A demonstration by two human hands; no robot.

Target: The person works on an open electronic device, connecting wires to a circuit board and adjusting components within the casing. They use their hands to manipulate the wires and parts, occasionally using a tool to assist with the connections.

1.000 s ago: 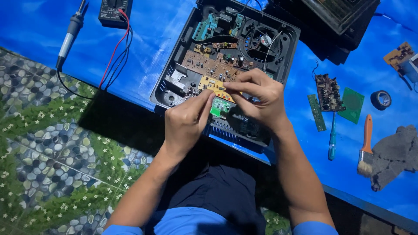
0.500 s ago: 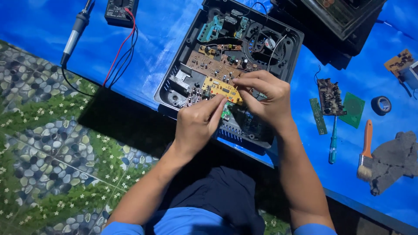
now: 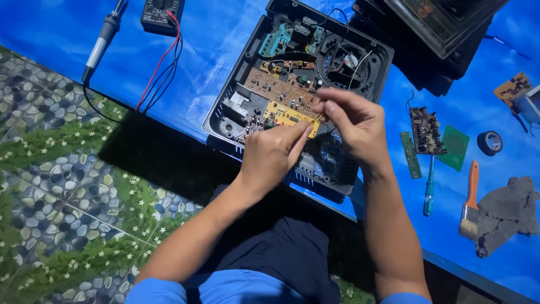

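A small yellow circuit board [image 3: 289,115] is pinched at its right end by the left hand [image 3: 273,155] and right hand [image 3: 351,121] fingertips, over the opened black casing [image 3: 225,121] (brown board at its 11 o'clock). If pulled sharply, attached wires could be torn, or nearby components bent.

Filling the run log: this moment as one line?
left hand: on yellow circuit board | right hand: pinching same board | open black casing
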